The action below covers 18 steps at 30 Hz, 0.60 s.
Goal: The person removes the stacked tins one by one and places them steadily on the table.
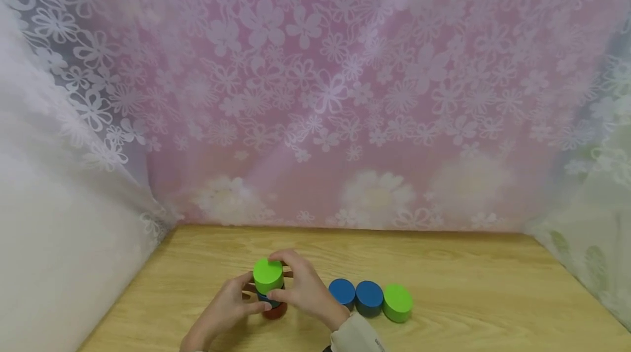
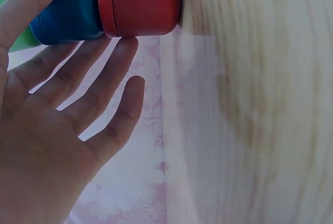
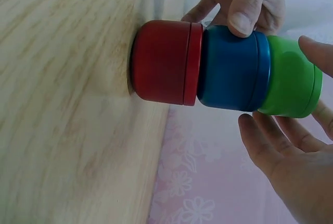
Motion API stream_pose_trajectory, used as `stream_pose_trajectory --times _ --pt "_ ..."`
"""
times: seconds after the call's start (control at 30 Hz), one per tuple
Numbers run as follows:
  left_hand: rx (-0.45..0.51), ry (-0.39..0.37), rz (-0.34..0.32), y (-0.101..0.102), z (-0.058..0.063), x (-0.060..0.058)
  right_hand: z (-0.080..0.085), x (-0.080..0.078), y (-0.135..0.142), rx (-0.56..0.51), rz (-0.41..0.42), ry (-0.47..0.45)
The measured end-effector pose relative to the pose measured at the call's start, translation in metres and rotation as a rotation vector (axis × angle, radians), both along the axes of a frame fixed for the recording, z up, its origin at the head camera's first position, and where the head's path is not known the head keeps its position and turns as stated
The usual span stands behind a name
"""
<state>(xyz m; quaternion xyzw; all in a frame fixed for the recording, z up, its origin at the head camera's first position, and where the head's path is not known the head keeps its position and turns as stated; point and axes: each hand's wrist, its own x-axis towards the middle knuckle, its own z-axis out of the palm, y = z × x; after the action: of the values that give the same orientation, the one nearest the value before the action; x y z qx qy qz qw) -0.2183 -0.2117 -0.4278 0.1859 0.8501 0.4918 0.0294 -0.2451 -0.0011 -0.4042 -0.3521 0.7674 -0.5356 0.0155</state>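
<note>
Three round lidded tins stand in one column on the wooden table. The red tin (image 3: 161,62) is at the bottom, the blue tin (image 3: 229,67) on it, and the green tin (image 3: 289,75) on top, tilted slightly in the right wrist view. My left hand (image 1: 224,303) steadies the blue tin, thumb on its near side and fingers behind; one fingertip reaches the red tin in the left wrist view. Around the green tin, my right hand (image 1: 305,289) has its thumb and fingers on opposite sides. The head view shows little of the red tin, behind the left thumb.
To the right of the column, a blue tin (image 1: 342,292), another blue tin (image 1: 369,297) and a green tin (image 1: 397,303) stand in a row, the first partly behind the right wrist. Flowered curtain (image 1: 335,122) hangs behind the table (image 1: 468,264) and down both sides.
</note>
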Motion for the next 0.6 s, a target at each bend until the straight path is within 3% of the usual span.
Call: stream_pose_trajectory --times 0.6 --pt "-0.002 0.006 0.02 0.0021 -0.004 -0.0024 0.0011 0.0016 0.0024 -0.023 -0.047 0.067"
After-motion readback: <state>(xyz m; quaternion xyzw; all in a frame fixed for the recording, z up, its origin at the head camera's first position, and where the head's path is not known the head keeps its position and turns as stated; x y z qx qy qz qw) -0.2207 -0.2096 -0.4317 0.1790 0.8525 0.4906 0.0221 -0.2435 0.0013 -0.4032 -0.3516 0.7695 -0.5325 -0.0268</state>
